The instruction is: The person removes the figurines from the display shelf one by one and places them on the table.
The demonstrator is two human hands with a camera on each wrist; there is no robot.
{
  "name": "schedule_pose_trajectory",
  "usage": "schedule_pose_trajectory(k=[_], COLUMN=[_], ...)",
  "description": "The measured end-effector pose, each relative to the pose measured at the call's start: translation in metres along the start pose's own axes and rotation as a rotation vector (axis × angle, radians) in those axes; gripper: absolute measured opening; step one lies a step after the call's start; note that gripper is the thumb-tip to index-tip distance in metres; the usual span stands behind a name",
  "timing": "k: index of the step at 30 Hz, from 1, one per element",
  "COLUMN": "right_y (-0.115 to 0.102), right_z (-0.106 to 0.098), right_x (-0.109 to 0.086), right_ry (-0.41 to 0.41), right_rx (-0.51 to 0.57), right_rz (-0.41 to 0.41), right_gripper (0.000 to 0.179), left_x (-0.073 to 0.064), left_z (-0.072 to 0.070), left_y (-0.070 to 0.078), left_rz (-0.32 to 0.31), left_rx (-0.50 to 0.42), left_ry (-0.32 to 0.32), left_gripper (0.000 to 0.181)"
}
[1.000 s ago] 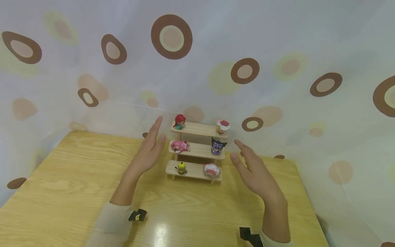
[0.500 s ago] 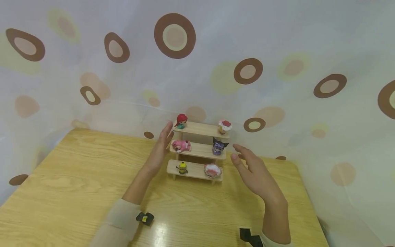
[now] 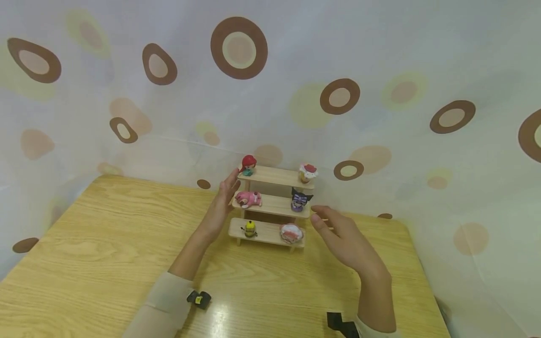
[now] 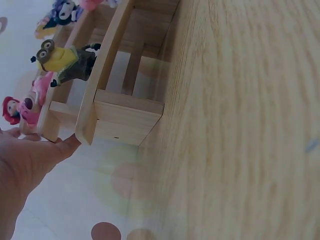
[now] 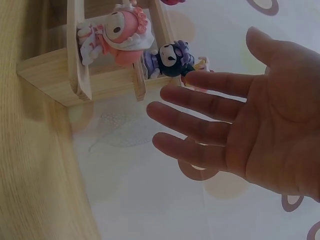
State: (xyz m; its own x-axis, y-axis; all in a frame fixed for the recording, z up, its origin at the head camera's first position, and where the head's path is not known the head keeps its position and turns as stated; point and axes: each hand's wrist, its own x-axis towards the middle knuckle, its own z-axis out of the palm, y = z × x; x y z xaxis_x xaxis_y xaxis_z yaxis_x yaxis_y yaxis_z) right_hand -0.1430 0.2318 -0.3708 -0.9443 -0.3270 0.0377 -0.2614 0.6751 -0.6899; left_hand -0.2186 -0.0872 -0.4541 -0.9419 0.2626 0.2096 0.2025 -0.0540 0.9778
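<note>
A three-tier wooden display shelf (image 3: 275, 205) stands at the back of the table. On its top tier are a red-haired figurine (image 3: 248, 166) and a white-and-red topped figurine (image 3: 307, 173). The middle tier bears a pink bear figurine (image 3: 248, 199) and a purple, black-eared figurine (image 3: 299, 202); below are a minion figurine (image 3: 250, 229) and a pink-and-white figurine (image 3: 291, 233). My left hand (image 3: 217, 209) touches the shelf's left end with extended fingers, as the left wrist view shows. Just off the right end is my right hand (image 3: 348, 241), its fingers spread and holding nothing.
The wooden table (image 3: 105, 253) spreads left, right and in front of the shelf. Close behind the shelf hangs a pale curtain-like sheet (image 3: 270, 108) with brown and green oval prints. Black straps (image 3: 198, 299) show at the sleeve cuffs.
My left hand has moved right, up to the shelf's left end. My right hand has shifted slightly left and lower, closer to the right end. The shelf and figurines stay in place.
</note>
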Motion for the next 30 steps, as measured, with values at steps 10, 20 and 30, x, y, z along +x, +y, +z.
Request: schedule_pose_trajectory(k=[10, 20, 30], right_y=[0.0, -0.001, 0.001], right_z=[0.017, 0.035, 0.041], right_x=[0.011, 0.02, 0.023], right_ry=[-0.169, -0.175, -0.14], right_rx=[-0.032, -0.057, -0.09], right_rz=[0.0, -0.043, -0.08], right_gripper=[0.049, 0.043, 0.037], left_x=[-0.001, 0.0, 0.001], left_z=[-0.002, -0.004, -0.004], left_y=[-0.001, -0.001, 0.001], left_rz=[-0.006, -0.005, -0.009], left_rx=[0.041, 0.078, 0.077], left_ry=[0.001, -0.014, -0.023], left_gripper=[0.063, 0.058, 0.06])
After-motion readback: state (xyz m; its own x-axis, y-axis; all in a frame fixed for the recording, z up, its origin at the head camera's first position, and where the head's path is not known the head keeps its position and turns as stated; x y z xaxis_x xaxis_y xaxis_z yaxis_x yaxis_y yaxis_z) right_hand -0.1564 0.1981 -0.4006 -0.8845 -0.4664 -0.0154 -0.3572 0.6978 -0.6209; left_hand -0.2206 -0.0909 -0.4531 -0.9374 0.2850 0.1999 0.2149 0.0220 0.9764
